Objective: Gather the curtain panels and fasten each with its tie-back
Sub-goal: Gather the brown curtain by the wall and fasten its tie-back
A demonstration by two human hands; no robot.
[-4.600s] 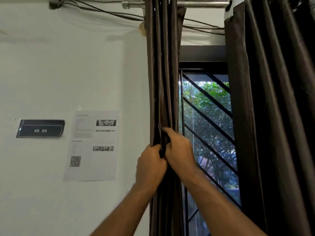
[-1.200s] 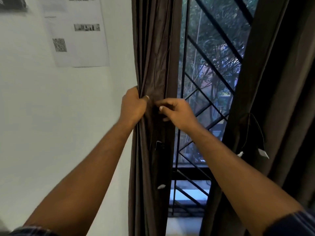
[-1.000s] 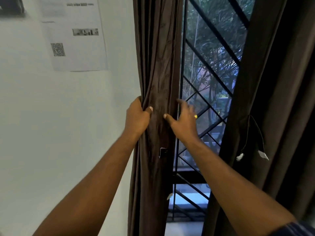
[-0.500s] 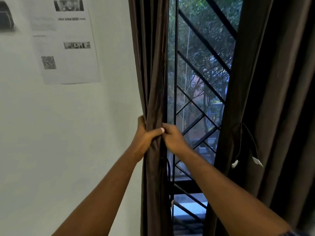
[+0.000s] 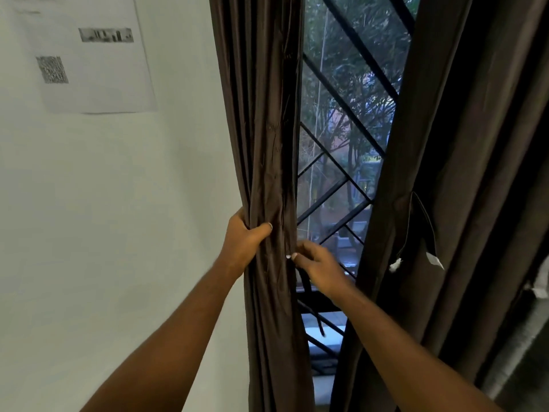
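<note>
The dark brown left curtain panel hangs bunched into a narrow column beside the window. My left hand grips the bunch from its left side, thumb across the front. My right hand pinches at the panel's right edge, where a thin dark tie-back strip hangs down below my fingers. The right curtain panel hangs at the right, loosely gathered, with a thin cord loop and white tags on it.
A black diagonal window grille with trees behind it shows between the two panels. A white wall fills the left, with a printed paper sheet stuck on it.
Over the past seconds my hands slid down the left panel. In the last half second my right hand came off the bunch and moved to its right edge, onto the hanging strip.
</note>
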